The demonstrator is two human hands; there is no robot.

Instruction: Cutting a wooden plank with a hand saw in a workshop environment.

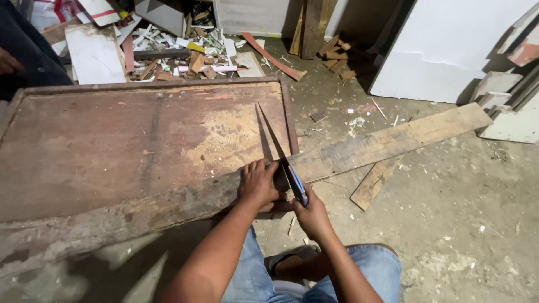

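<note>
Knees in blue jeans (359,269) fill the bottom of the frame, with a sandalled foot (292,259) tucked between them. Just above, the right hand (312,216) is wrapped tight around the blue handle of a handsaw (281,154), its thin blade running up and slightly left toward the centre of the frame. The left hand (257,182) lies flat beside the blade, fingers spread and pressing down on a long plank (387,140), holding nothing. That plank runs from the lower left edge up to the right of the frame, resting across the corner of a big brown board (129,140) with a raised rim, dusted with pale sawdust (236,134) near the blade. The saw sits at the plank where the pressing hand steadies it; how deep the cut goes I cannot tell, since the hands hide it, but the plank looks to be in one piece, so the sawing seems unfinished. A short offcut (373,182) lies on the dirt floor (466,213) to the right. Farther off, at the upper left, sits a heap of scrap wood (185,50); at the upper right, a white panel (449,50) leans.
</note>
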